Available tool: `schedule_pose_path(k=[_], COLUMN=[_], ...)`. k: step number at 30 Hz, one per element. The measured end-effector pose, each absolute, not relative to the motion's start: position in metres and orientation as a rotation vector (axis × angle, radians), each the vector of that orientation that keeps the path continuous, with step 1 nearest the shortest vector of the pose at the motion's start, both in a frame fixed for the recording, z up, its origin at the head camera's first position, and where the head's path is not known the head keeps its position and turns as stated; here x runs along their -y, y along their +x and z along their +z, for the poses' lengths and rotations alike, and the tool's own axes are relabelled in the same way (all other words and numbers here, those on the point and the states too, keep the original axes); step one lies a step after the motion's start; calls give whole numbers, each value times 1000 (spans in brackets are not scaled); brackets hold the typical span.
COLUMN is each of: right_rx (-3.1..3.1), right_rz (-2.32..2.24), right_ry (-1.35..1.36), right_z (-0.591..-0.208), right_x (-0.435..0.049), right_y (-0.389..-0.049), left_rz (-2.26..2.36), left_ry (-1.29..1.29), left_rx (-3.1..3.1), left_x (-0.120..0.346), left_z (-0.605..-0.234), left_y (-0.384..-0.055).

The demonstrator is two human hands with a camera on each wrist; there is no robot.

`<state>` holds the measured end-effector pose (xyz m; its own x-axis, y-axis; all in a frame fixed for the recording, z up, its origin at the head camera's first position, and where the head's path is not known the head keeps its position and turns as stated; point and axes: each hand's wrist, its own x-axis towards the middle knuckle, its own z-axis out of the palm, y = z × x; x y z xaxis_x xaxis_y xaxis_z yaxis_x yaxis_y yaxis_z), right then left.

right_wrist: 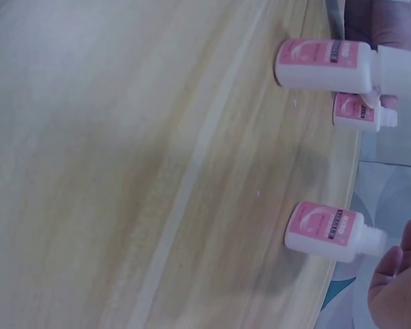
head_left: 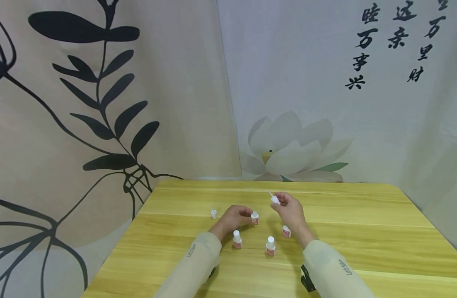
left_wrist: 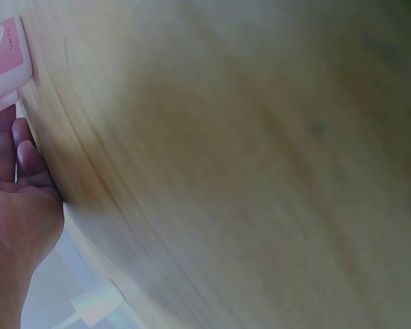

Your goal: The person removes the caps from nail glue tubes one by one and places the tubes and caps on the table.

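Left hand grips an uncapped bottle while right hand pinches a brush cap

In the head view, the left hand point(head_left: 235, 217) holds a small white uncapped bottle point(head_left: 255, 219) with a pink label, fingers and thumb closed about its side. The right hand point(head_left: 291, 212), farther back over the wooden counter point(head_left: 362, 227), pinches a white brush cap point(head_left: 275, 200), its brush pointing up and to the left. A spare brush cap point(head_left: 213, 214) stands brush-up on the counter, left of the left hand. Nearer the person are two capped bottles, the left one point(head_left: 237, 240) by the left wrist and the middle one point(head_left: 270, 247) between the forearms. A second open bottle point(head_left: 286, 231) stands just beside the right wrist. Behind hangs a printed curtain point(head_left: 191, 103).

In the left wrist view, a pink-labelled bottle at the left edge partly covers the left fingers, so their grip cannot be told there; the spare brush cap shows at the bottom.

In the right wrist view, a capped bottle stands in front of the bottle in the left hand. The second open bottle, neck bare, is near the right hand, whose fingers curl at the frame's edge.
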<state>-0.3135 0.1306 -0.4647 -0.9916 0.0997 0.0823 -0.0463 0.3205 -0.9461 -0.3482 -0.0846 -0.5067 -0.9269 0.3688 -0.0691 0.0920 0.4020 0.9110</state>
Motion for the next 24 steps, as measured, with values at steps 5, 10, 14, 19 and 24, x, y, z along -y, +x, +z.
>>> schedule_pose_path(k=[5, 10, 14, 19, 24], right_rx=[2440, 2438, 2441, 2447, 2455], right_rz=[1766, 1774, 1774, 1757, 1741], right_ry=[-56, -62, -61, -60, -74], right_z=[-464, -464, -463, -461, -459], right_x=[-130, -131, -132, -134, -136], right_y=[-315, -314, -313, -312, -313], left_rz=[1538, 1537, 1530, 1510, 1503], left_ry=[396, 391, 400, 405, 400], left_rx=[-2401, -2397, -2401, -2416, -2424], left_x=[84, 84, 85, 85, 85], left_z=[-507, -507, -506, -505, -505], left_y=[-349, -349, -348, -348, -349])
